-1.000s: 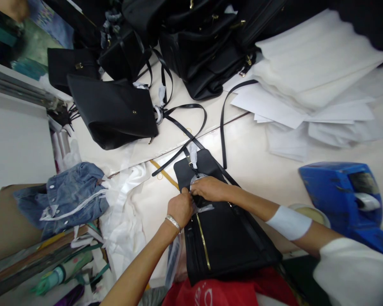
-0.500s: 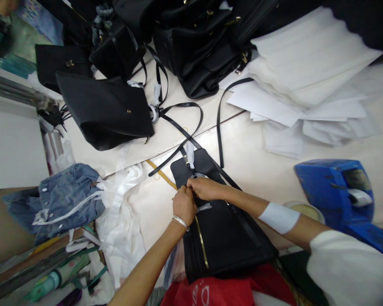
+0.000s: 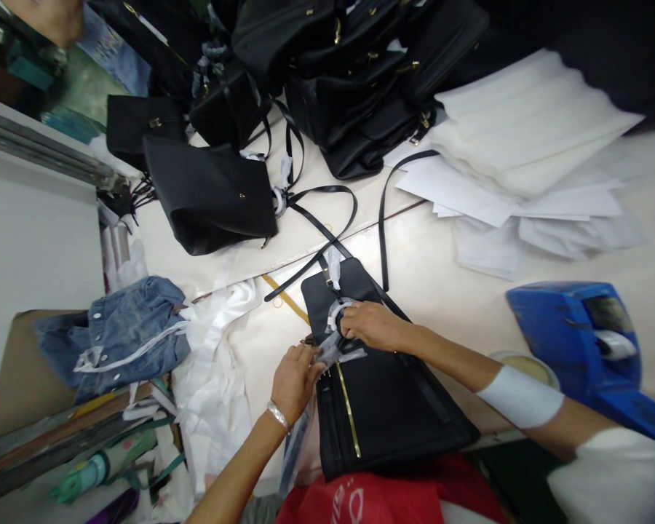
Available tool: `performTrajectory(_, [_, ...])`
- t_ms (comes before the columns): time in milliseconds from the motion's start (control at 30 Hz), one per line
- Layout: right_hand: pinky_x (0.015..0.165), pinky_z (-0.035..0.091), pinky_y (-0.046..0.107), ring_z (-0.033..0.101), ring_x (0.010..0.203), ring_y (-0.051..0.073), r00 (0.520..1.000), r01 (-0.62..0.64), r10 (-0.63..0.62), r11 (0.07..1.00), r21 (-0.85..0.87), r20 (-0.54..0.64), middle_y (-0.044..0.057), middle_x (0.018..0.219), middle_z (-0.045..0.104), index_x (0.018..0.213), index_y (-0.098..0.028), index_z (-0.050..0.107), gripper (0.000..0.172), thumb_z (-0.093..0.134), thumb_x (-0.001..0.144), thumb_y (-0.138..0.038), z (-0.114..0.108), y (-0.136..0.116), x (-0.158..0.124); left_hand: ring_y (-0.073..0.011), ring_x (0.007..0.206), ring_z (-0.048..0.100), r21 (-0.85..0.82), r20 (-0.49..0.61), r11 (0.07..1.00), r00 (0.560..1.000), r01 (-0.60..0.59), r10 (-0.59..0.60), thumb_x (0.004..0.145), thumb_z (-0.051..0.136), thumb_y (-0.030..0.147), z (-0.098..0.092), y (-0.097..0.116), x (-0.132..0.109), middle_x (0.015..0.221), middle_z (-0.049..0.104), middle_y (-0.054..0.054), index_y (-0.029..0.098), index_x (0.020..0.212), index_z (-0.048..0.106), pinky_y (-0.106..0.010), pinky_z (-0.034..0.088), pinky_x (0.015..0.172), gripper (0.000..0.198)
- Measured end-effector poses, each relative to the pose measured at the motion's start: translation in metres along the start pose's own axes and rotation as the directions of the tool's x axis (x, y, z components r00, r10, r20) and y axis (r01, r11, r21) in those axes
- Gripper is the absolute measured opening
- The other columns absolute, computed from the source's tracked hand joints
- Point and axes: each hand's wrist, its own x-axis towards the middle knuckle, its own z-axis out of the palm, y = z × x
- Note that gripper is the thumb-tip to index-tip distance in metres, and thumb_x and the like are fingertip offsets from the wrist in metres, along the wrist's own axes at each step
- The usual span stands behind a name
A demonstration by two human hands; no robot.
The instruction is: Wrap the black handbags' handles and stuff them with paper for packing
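Observation:
A black backpack with a gold zipper lies on the table in front of me. Its top handle is partly covered in whitish plastic wrap. My right hand is closed around that handle, fingers curled. Left of the bag's upper part, my left hand pinches an end of the plastic wrap, stretched between both hands. Another wrapped piece sits by a gold buckle at the bag's top. Black straps trail across the table beyond it.
More black bags lie at the back. White paper sheets are stacked at the right, above a blue tape dispenser. Denim cloth and white wrapping scraps lie left. Another person's hand shows at upper left.
My hands, close together over the handle before, have moved apart. The left went left with the plastic wrap, the right slightly right, and the wrapped handle now shows between them.

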Motion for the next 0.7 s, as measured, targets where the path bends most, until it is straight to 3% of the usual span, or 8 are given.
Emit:
performTrajectory(167, [0.073,0.035,0.025,0.051,0.083,0.015,0.997,-0.057,0.06,0.996,0.069,-0.04,0.003,0.088,0.056,0.085,-0.021,0.064,0.013,0.052,0.086,-0.024,0.004,0.001,-0.005,-0.0199,0.084,0.054,-0.099,0.009,0.995,0.999,0.035,-0.034,0.086,0.048,0.028,0.002,0.002,0.007,0.084,0.06,-0.004,0.021,0.081,0.057,-0.031,0.042,0.075,0.012])
performTrajectory(300, [0.071,0.036,0.023,0.051,0.078,0.013,0.995,-0.086,0.094,0.982,0.166,-0.044,0.003,0.088,0.054,0.086,-0.02,0.064,0.013,0.051,0.087,-0.023,0.012,0.002,-0.007,-0.0183,0.08,0.053,-0.104,-0.022,0.994,0.999,0.037,-0.039,0.088,0.044,0.028,0.004,0.013,0.014,0.079,0.058,-0.003,0.021,0.077,0.054,-0.03,0.04,0.073,0.017])
performTrajectory(433, [0.072,0.039,0.025,0.053,0.078,0.014,0.996,-0.055,0.074,0.959,0.278,-0.057,0.004,0.088,0.055,0.091,-0.018,0.06,0.014,0.047,0.085,-0.015,0.014,0.006,-0.008,-0.0189,0.08,0.052,0.016,-0.061,1.0,0.998,0.006,-0.005,0.09,0.041,0.027,0.007,0.03,0.028,0.079,0.057,-0.004,0.02,0.077,0.054,-0.03,0.038,0.072,0.019])
performTrajectory(600, [0.069,0.043,0.026,0.053,0.072,0.013,0.995,-0.051,0.08,0.91,0.412,-0.053,0.003,0.089,0.057,0.118,-0.016,0.045,0.047,0.043,0.074,0.001,0.011,0.011,-0.012,-0.0213,0.079,0.05,0.238,-0.048,0.97,0.997,-0.043,0.056,0.088,0.042,0.024,0.012,0.046,0.049,0.081,0.057,-0.007,0.019,0.079,0.056,-0.034,0.035,0.071,0.018])
performTrajectory(700, [0.079,0.044,0.029,0.054,0.086,0.015,0.989,-0.043,0.093,0.925,0.378,-0.114,0.008,0.104,0.053,0.118,-0.016,0.044,0.045,0.045,0.076,0.0,0.011,0.011,-0.014,-0.0227,0.08,0.05,0.288,-0.05,0.956,0.996,-0.056,0.074,0.087,0.044,0.024,0.02,0.049,0.062,0.082,0.058,-0.008,0.019,0.081,0.057,-0.035,0.035,0.071,0.015])
